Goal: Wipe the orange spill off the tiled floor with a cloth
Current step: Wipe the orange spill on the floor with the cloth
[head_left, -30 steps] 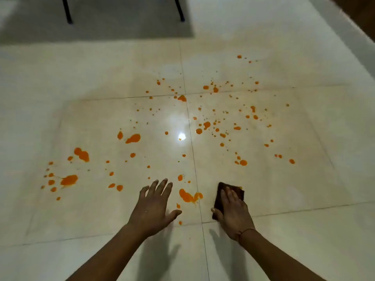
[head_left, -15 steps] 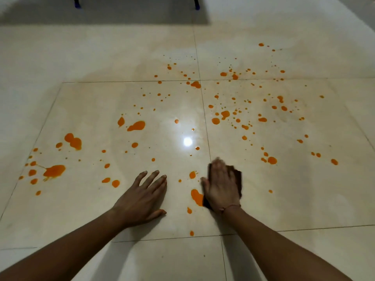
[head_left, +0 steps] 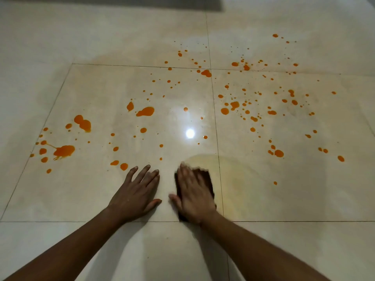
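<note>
Orange spill drops [head_left: 145, 111] lie scattered over the cream tiled floor [head_left: 284, 195], with big blots at the left [head_left: 64, 150] and many small ones at the right [head_left: 234, 104]. My right hand [head_left: 192, 194] presses flat on a dark brown cloth [head_left: 207, 179], blurred with motion, next to a tile joint. A pale yellowish smear [head_left: 233, 171] spreads on the floor to the right of the cloth. My left hand [head_left: 136, 191] rests flat on the tile with fingers spread, just left of the cloth.
A bright light reflection [head_left: 190, 133] shines on the glossy tile above my hands. A dark shadowed strip [head_left: 121, 1] runs along the top edge. Grout lines cross beneath my wrists.
My right hand has swept the cloth leftward over the orange blots between my hands; those blots are gone and a pale smear is left to the right. My left hand stayed planted.
</note>
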Available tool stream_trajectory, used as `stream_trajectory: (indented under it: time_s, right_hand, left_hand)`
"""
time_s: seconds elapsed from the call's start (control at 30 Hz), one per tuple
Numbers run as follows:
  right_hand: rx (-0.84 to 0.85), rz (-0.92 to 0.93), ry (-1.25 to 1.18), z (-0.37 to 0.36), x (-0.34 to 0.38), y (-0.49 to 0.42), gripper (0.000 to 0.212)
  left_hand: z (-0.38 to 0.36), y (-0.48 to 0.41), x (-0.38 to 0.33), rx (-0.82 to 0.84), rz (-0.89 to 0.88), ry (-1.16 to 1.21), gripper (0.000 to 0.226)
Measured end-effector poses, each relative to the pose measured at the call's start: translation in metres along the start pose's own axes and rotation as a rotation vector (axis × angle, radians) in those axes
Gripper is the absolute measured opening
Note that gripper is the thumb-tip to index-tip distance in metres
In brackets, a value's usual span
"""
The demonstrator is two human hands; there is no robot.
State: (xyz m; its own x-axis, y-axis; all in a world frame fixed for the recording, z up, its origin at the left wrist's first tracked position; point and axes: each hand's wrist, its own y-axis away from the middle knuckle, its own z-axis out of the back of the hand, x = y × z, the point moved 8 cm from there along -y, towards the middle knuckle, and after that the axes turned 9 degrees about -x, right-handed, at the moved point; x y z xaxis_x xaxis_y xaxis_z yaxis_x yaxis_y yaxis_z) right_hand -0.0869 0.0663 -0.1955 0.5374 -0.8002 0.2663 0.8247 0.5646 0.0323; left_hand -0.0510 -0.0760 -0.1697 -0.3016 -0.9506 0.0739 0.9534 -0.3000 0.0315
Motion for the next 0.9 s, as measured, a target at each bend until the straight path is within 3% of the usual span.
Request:
stream_trajectory:
  time_s: [0.13, 0.2, 0.27, 0.33, 0.4, 0.47, 0.57, 0.63, 0.7, 0.77, 0.83, 0.9]
  right_hand:
    - [-0.004, 0.055, 0.038, 0.014, -0.043, 0.088, 0.079]
    - [-0.028, -0.124, 0.065, 0.023, -0.079, 0.048, 0.082]
    - [-0.06, -0.234, 0.043, 0.022, -0.066, -0.011, 0.084]
    - [-0.004, -0.111, -0.006, 0.003, -0.007, -0.019, 0.082]
    - [0.077, 0.09, -0.031, -0.011, 0.032, 0.038, 0.079]
    - [0.066, 0.15, -0.007, 0.004, 0.003, 0.096, 0.079]
    - [0.004, -0.085, 0.083, 0.023, -0.08, 0.075, 0.082]
    - [-0.054, -0.24, 0.065, 0.025, -0.079, 0.019, 0.084]
    - [-0.022, -0.133, 0.025, 0.006, -0.018, 0.0, 0.082]
    - [0.063, 0.106, 0.003, -0.013, 0.033, 0.041, 0.078]
    - [0.093, 0.208, 0.001, -0.002, 0.016, 0.094, 0.077]
    - [0.06, 0.117, 0.025, 0.012, -0.037, 0.102, 0.078]
  left_hand:
    - [-0.002, 0.007, 0.0, 0.01, 0.028, 0.0, 0.066]
    - [-0.002, 0.007, -0.002, -0.002, 0.04, 0.005, 0.065]
    - [-0.003, 0.009, -0.001, -0.02, 0.053, 0.005, 0.064]
    - [-0.005, 0.011, 0.0, -0.028, 0.061, 0.001, 0.063]
    - [-0.006, 0.012, 0.0, -0.018, 0.079, 0.01, 0.063]
    - [-0.007, 0.011, -0.002, -0.003, 0.095, 0.022, 0.063]
    - [-0.007, 0.013, -0.003, 0.01, 0.121, 0.031, 0.064]
    - [-0.009, 0.014, -0.003, 0.012, 0.132, 0.027, 0.064]
    - [-0.012, 0.015, -0.003, 0.011, 0.134, 0.031, 0.063]
    - [-0.014, 0.016, -0.003, 0.016, 0.14, 0.036, 0.063]
    - [-0.013, 0.017, -0.003, 0.022, 0.153, 0.043, 0.062]
    - [-0.014, 0.019, -0.004, 0.033, 0.168, 0.047, 0.062]
